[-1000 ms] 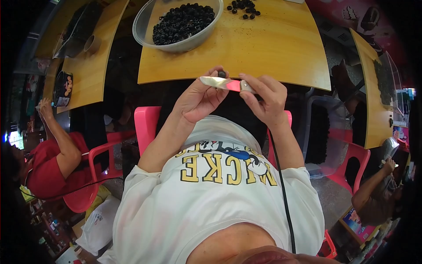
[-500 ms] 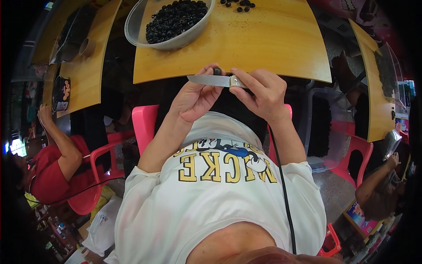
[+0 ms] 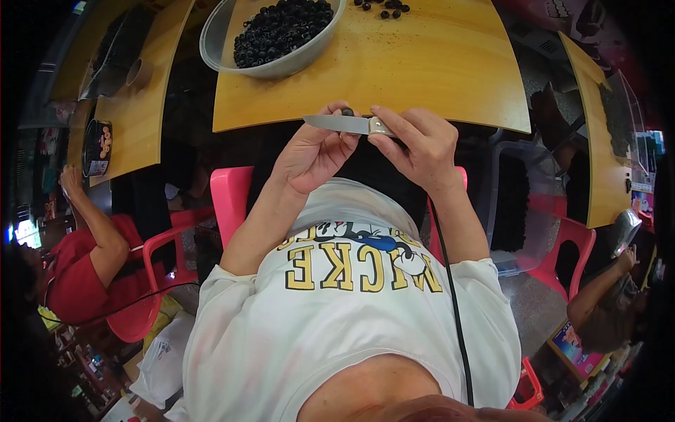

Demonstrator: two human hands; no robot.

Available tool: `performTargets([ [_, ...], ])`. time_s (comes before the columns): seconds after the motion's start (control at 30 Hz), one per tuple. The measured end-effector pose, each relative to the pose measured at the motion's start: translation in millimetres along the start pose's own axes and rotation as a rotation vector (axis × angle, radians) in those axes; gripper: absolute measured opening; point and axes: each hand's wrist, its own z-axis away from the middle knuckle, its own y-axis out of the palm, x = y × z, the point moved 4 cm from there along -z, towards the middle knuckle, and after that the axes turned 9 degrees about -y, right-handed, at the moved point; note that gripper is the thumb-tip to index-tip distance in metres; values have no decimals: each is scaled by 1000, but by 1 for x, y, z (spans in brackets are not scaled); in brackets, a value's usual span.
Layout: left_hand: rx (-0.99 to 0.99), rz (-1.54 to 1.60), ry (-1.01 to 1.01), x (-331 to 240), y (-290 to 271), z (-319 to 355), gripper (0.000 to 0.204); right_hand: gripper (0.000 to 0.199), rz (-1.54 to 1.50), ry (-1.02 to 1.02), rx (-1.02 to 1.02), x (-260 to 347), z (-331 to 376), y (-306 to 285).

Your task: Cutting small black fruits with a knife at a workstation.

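Observation:
My left hand [image 3: 309,162] pinches a small black round bead-like piece [image 3: 347,112] between thumb and fingers, just off the table's near edge. My right hand [image 3: 426,146] grips a knife [image 3: 341,124] by its pale riveted handle. The blade points left and lies across the left fingertips, close below the piece. Whether its edge touches the piece, I cannot tell. Beyond my hands, a translucent plastic bowl [image 3: 295,68] holds a heap of similar black pieces [image 3: 281,35]. Several loose ones [image 3: 385,14] lie on the tabletop to the right of it.
Dark crumbs are scattered over the yellow wooden table [image 3: 422,77]. A clear plastic tub [image 3: 517,264] with dark contents stands at right. Pink chairs [image 3: 232,197] are around. People sit at side tables: a red-sleeved one [image 3: 91,274] at left, another's arm [image 3: 598,288] at right.
The knife has shifted very slightly to the right and up, and the held piece looks slightly turned. Both hands otherwise stay in place.

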Motion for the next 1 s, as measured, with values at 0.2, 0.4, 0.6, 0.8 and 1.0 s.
performTargets([
  [0.2, 29, -80, 38, -6, 0, -2, 26, 30, -7, 38, 42, -1, -1, 0],
  [0.4, 228, -120, -20, -4, 9, 5, 27, 18, 181, 283, 2, -42, 7, -3],
  [0.6, 155, -168, -15, -4, 17, 7, 31, 17, -87, 406, -160, -42, 13, -2],
  [0.8, 208, -351, -127, 4, 23, 14, 17, 25, -517, 667, -414, -67, 25, -7],
  [1.0, 255, -374, -108, -8, 28, 14, 11, 35, -667, 837, -439, -68, 25, -8],
])
